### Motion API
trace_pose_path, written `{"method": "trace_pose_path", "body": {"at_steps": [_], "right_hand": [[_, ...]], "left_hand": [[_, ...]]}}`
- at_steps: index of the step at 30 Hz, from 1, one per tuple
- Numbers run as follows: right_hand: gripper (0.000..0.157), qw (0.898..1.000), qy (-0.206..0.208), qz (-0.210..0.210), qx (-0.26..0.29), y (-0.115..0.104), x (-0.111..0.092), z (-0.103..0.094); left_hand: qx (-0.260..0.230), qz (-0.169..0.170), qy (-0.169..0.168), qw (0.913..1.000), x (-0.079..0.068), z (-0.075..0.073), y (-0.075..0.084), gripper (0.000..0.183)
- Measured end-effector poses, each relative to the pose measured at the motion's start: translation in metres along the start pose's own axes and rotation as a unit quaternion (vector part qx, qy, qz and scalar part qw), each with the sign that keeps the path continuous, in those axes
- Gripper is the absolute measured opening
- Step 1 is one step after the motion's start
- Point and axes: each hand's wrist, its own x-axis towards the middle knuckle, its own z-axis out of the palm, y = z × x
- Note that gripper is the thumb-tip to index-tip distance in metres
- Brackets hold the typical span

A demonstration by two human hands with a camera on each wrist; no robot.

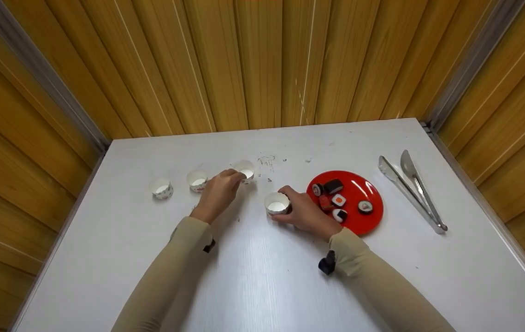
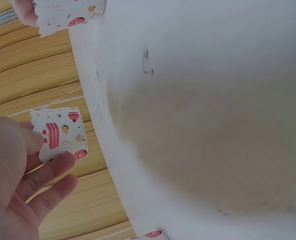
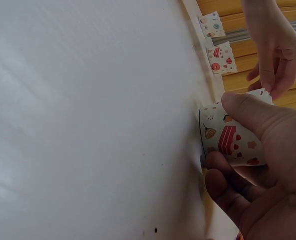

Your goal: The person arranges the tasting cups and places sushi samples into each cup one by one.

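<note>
My left hand (image 1: 220,191) pinches the rim of a white paper baking cup (image 2: 62,135) printed with cake pictures, thumb inside or over the edge. A second such cup (image 1: 276,204), upright with its mouth up, is gripped between the thumb and fingers of my right hand (image 1: 308,212). In the right wrist view this cup (image 3: 233,137) shows a red cake slice print. Two more baking cups, one at far left (image 1: 162,190) and one beside my left hand (image 1: 197,183), stand on the white table (image 1: 253,276). The cup insides that show look bare.
Right of my right hand lies a red plate (image 1: 373,221) with several sushi pieces (image 1: 333,186), partly behind that hand. Metal tongs (image 1: 416,193) lie farther right. Yellow wooden panels (image 1: 262,64) border the table's back and sides.
</note>
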Motion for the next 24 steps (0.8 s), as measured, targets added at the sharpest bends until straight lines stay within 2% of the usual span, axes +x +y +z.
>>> {"method": "trace_pose_path", "body": {"at_steps": [4, 11, 24], "right_hand": [[0.056, 1.000, 0.002, -0.008, 0.003, 0.001, 0.000, 0.000], [0.056, 1.000, 0.000, 0.001, 0.009, 0.000, -0.001, 0.001], [0.055, 1.000, -0.008, 0.005, 0.017, -0.001, -0.001, 0.001]], "left_hand": [[0.000, -0.005, -0.010, 0.9999, 0.003, 0.003, -0.002, 0.018], [0.013, -0.014, -0.037, 0.9991, 0.007, 0.010, -0.004, 0.017], [0.021, -0.009, -0.054, 0.9983, 0.006, 0.014, -0.008, 0.015]]}}
